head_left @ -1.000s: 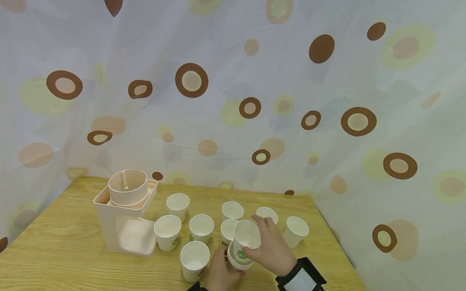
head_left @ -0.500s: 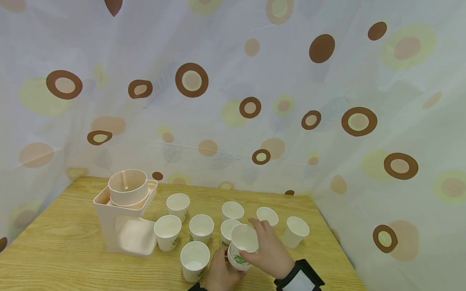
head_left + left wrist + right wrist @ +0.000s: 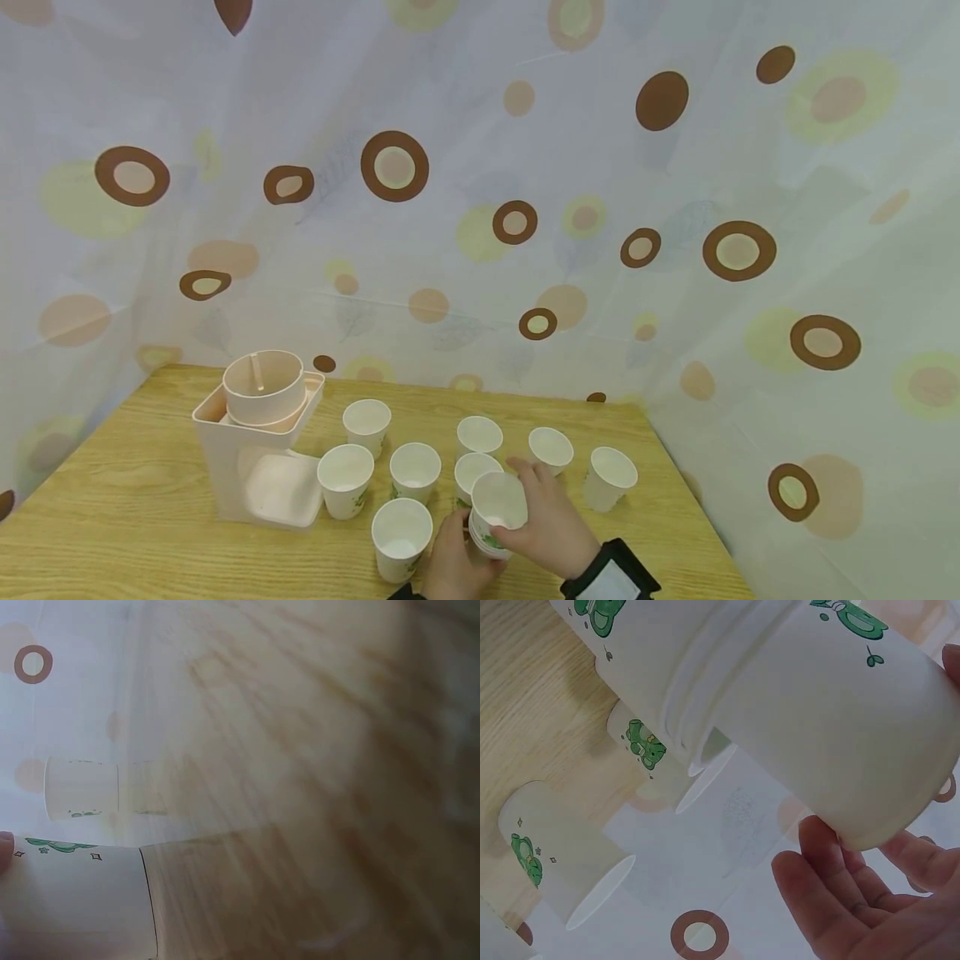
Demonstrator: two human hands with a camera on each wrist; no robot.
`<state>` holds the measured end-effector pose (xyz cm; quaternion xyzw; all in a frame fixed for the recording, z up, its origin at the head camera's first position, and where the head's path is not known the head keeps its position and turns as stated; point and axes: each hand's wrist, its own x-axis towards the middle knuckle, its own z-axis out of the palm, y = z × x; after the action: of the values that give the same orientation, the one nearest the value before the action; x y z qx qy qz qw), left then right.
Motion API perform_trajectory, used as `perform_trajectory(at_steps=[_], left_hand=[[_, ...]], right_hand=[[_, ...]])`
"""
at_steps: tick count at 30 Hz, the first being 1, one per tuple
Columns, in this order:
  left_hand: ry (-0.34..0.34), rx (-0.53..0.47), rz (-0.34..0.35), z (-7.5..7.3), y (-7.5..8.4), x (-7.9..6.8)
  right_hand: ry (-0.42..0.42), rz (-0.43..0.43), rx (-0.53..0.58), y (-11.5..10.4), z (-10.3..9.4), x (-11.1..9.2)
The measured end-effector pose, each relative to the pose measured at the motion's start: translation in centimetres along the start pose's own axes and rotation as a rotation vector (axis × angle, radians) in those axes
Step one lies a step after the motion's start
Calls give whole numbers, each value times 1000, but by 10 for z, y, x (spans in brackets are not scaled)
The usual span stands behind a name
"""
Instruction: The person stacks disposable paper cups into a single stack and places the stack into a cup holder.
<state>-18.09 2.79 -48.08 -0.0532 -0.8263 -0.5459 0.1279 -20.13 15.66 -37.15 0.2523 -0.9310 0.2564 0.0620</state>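
In the head view my right hand (image 3: 551,521) holds a white paper cup (image 3: 498,502) at its rim, thumb on the near side and fingers on the far side. The cup's lower end is inside the top of a stack of paper cups (image 3: 486,548). My left hand (image 3: 454,560) grips that stack from the left. The right wrist view shows the held cup (image 3: 832,727) with a green bear print, part-way into the nested rims of the stack (image 3: 645,652). A printed cup wall (image 3: 75,900) shows at lower left in the left wrist view, a fingertip (image 3: 6,851) on it.
Several upright paper cups stand around the stack, including one left of my left hand (image 3: 401,537) and one at the far right (image 3: 610,478). A cream-coloured appliance with a round top container (image 3: 258,450) stands on the left of the wooden table (image 3: 112,500). Patterned sheeting (image 3: 450,267) hangs behind.
My right hand has moved down and slightly left, lowering the cup further into the stack. My left hand keeps its grip on the stack in the same place.
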Motion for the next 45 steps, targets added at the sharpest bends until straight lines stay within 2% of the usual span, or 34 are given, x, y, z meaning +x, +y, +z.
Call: perform_trajectory(at_steps=[6, 27, 31, 45], left_hand=[[9, -12, 21, -1, -1, 0], [22, -15, 13, 0, 1, 0], [28, -11, -9, 1, 1, 1], [48, 0, 10, 3, -1, 1]], right_hand=[[6, -33, 11, 2, 3, -2], [-34, -23, -3, 5, 9, -6], [-52, -6, -9, 6, 11, -6], [-113, 29, -29, 13, 16, -6]])
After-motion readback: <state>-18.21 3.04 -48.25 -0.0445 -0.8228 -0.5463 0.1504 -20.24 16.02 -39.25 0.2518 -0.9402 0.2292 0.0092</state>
